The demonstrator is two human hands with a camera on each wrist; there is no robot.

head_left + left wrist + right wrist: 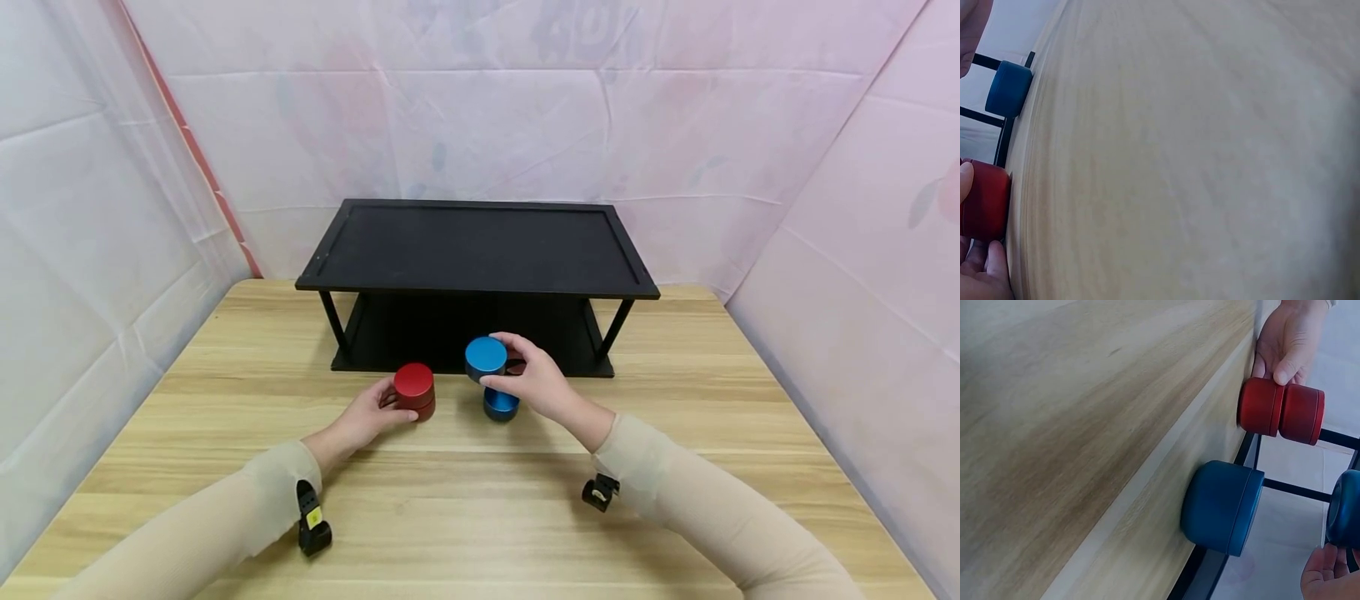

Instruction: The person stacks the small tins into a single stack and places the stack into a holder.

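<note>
My left hand [367, 415] grips a small red round tin [415, 382] standing on the table, thumb in front and fingers behind. A seam runs round the tin's side, plain in the right wrist view, where the red tin [1260, 406] shows as two stacked sections. To its right stands the lower part of a blue round tin [501, 407], upright on the wood. My right hand [542, 383] pinches a matching blue round piece [486, 356] by its side, raised above that lower part. In the right wrist view a gap separates the lower blue part [1217, 506] from the held piece [1346, 506].
Just behind the tins is a black two-tier rack [480, 250], its lower board [465, 329] low at the table. The wooden table [450, 508] extends around both arms. White patterned sheets [480, 125] hang at the back and sides.
</note>
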